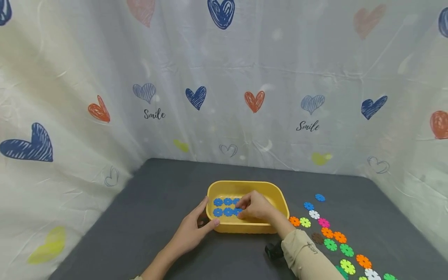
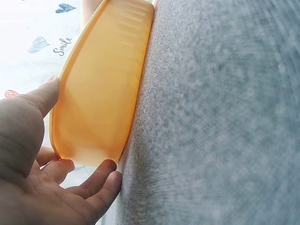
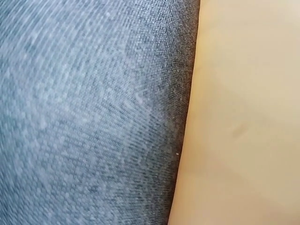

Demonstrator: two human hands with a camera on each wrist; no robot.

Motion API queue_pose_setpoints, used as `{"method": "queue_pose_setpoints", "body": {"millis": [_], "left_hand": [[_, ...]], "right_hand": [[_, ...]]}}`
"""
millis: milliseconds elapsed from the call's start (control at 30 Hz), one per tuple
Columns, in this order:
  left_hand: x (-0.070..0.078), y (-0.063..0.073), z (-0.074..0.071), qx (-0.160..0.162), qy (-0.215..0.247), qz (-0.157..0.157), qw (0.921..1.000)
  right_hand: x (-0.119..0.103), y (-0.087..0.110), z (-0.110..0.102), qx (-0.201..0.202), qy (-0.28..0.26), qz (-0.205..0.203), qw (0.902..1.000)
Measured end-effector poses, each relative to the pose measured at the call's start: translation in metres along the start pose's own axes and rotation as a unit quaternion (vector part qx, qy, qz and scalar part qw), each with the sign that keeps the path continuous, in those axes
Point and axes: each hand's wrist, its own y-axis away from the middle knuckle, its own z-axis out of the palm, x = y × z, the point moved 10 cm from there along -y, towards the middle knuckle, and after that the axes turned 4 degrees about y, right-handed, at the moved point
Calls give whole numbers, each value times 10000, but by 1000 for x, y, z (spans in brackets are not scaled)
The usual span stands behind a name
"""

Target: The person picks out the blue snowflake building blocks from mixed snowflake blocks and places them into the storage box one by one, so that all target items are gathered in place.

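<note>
A yellow plastic basin sits on the dark cloth-covered table. Inside it, two short rows of blue snowflake discs lie flat at the left. My left hand holds the basin's left end; in the left wrist view its thumb presses the rim of the basin and its fingers rest against the end wall. Reaching over the near wall, my right hand has thumb and forefinger around a blue snowflake disc at the right end of the nearer row. The right wrist view catches only cloth and the basin's wall.
Right of the basin, loose snowflake discs in several colours trail toward the near edge, among them an orange disc, a pink disc and a green disc. A heart-printed curtain hangs behind the table.
</note>
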Motion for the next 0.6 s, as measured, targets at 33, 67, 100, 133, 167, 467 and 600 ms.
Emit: {"method": "queue_pose_setpoints", "body": {"millis": [33, 67, 100, 133, 167, 467, 600], "left_hand": [[0, 0, 0, 6, 5, 7, 10000], [1, 0, 0, 7, 16, 13, 10000], [1, 0, 0, 9, 24, 20, 10000], [1, 0, 0, 14, 29, 20, 10000], [1, 0, 0, 17, 40, 21, 10000], [3, 1, 0, -30, 119, -38, 9999], [3, 1, 0, -44, 122, -31, 9999]], "right_hand": [[0, 0, 0, 4, 0, -22, 10000], [-1, 0, 0, 0, -10, -44, 10000], [-2, 1, -1, -3, -12, -62, 10000], [-2, 1, 0, -11, -33, -71, 10000], [-3, 1, 0, -13, -47, -91, 9999], [-4, 2, 0, -41, -24, -87, 10000], [-4, 3, 0, -31, -11, -110, 9999]]}}
